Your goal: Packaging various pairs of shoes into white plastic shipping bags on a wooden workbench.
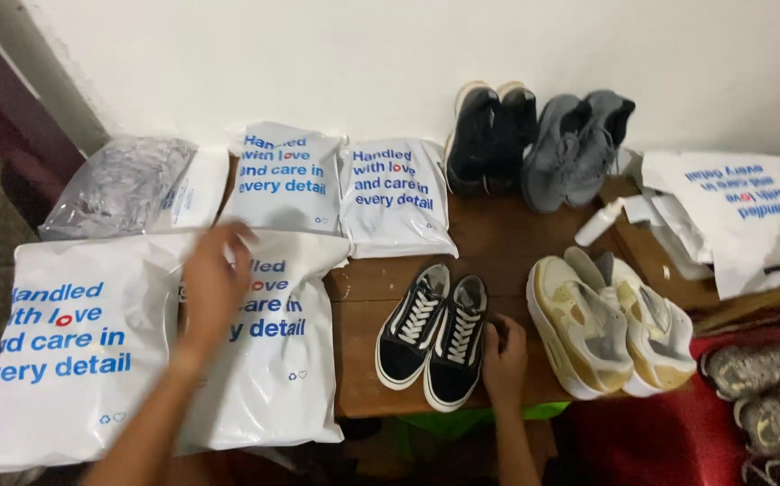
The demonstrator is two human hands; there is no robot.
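While the left hand [214, 283] hovers open-fingered over a white mailer bag [268, 360], the right hand [503, 360] curls loosely against the black sneakers [433, 335], gripping nothing.

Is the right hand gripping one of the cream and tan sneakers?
No, the right hand rests beside the black and white sneakers; the cream and tan sneakers lie untouched.

white bags [75, 360] (blue lettering), black-white sneakers [432, 335], brown table [507, 243]
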